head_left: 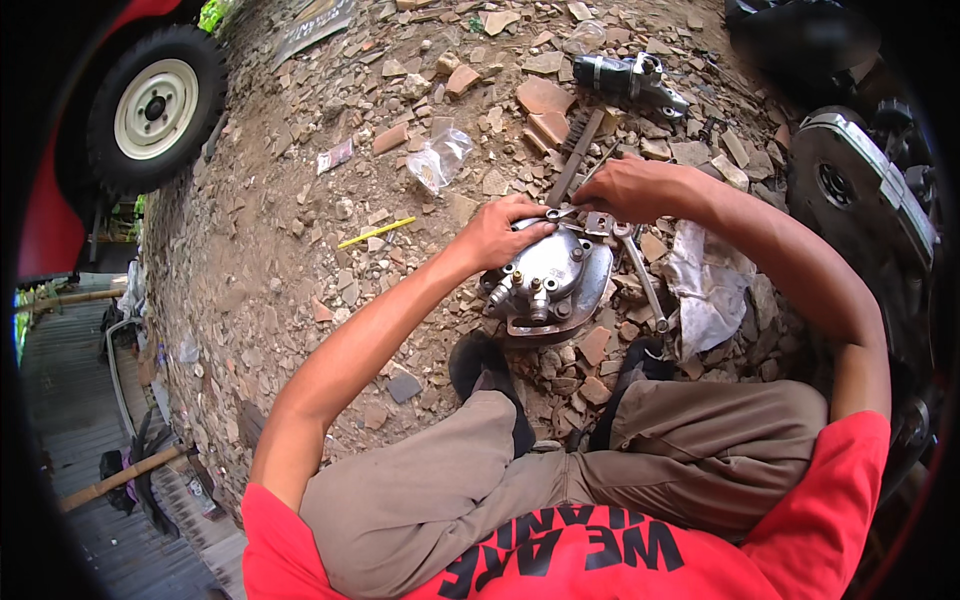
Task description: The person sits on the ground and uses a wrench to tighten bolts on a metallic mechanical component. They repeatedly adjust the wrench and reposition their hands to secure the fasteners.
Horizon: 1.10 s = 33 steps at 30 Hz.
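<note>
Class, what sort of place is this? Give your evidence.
Probably an outdoor mechanic's yard: rubble-strewn ground, a red vehicle with its wheel showing, and a metal housing with a wrench beside it.

Outdoors, daylight. Dirt ground [270, 230] littered with stones [447, 63], tile shards [543, 96]. Left: red vehicle [50, 225], cream-rimmed wheel [155, 110]. Lower left: grey corrugated sheeting [80, 390], bamboo pole [123, 478].

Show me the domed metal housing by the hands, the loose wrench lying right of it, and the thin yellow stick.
Domed metal housing [550, 264]: head view, on its domed top.
Loose wrench [644, 276]: head view, on the middle of its shaft.
Thin yellow stick [376, 232]: head view, at mid-length.
</note>
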{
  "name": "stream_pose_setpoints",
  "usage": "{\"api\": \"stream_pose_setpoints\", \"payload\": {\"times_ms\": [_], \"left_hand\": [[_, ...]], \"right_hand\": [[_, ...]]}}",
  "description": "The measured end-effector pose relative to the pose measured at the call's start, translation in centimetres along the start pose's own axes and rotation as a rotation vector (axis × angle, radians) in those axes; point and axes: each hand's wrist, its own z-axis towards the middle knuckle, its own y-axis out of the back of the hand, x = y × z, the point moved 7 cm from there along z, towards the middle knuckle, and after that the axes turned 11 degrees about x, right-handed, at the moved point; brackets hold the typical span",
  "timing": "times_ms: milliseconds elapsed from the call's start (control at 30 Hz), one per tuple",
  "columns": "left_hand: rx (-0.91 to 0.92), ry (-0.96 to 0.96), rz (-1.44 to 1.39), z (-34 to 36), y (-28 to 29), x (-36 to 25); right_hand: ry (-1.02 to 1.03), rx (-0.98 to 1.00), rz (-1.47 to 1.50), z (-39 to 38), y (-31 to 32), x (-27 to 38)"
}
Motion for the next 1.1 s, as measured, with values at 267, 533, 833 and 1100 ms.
{"api": "stream_pose_setpoints", "payload": {"times_ms": [267,533,833,1100], "left_hand": [[0.013,0.006,-0.007,0.0,0.0,-0.7],[0.014,0.006,-0.006,0.2,0.0,-0.9],[0.004,-0.007,0.017,0.1,0.1,-1.2],[0.001,-0.013,-0.010,0.3,0.1,-1.5]], "right_hand": [[0.034,-0.040,-0.111,-0.5,1.7,0.6],[0.091,-0.026,-0.163,0.4,1.3,-2.1],[0.098,-0.087,-0.058,0.0,3.8,-2.3],[0.115,-0.022,-0.086,0.5,1.6,-1.3]]}}
